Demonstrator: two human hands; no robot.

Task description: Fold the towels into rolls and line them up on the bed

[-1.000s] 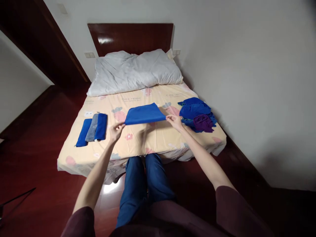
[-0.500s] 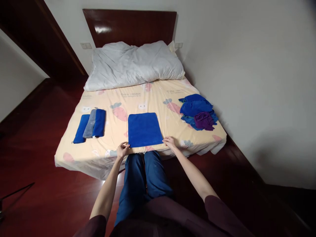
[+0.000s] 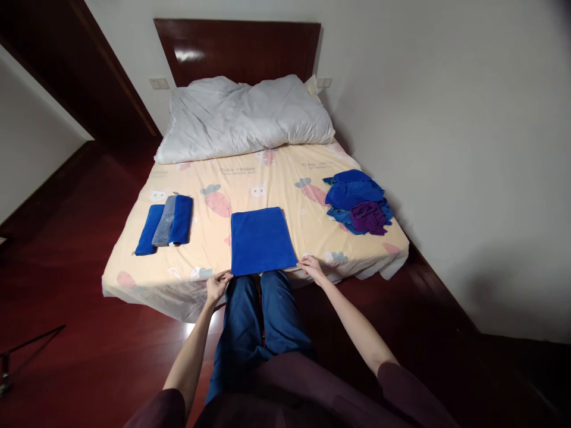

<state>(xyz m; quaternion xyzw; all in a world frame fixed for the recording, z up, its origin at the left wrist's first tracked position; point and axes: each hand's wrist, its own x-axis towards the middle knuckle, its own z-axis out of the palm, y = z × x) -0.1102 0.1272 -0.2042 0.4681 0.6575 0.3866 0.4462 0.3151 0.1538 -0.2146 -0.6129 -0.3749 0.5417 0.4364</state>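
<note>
A blue towel [image 3: 262,242], a flat, near-square piece, lies at the front edge of the bed in front of my knees. My left hand [image 3: 218,285] pinches its near left corner between thumb and fingers. At the near right corner, my right hand [image 3: 311,267] has the same kind of pinch. The towel's near edge is drawn straight between both hands, just over the mattress edge. To the left lie folded blue and grey towels [image 3: 163,226], side by side and overlapping. On the right sits a loose heap of blue cloths [image 3: 354,193] with a crumpled purple cloth [image 3: 368,218] on it.
The bed [image 3: 209,238] has a yellow carrot-print sheet. A white quilt [image 3: 250,119] is bunched against the dark wooden headboard [image 3: 241,50]. A wall [image 3: 468,148] runs close along the right side. Dark red floor [image 3: 57,249] shows on the left.
Both hands have drawn the blue towel a little toward me, so its near edge now reaches the bed's front edge. The other towels and cloths stay where they were.
</note>
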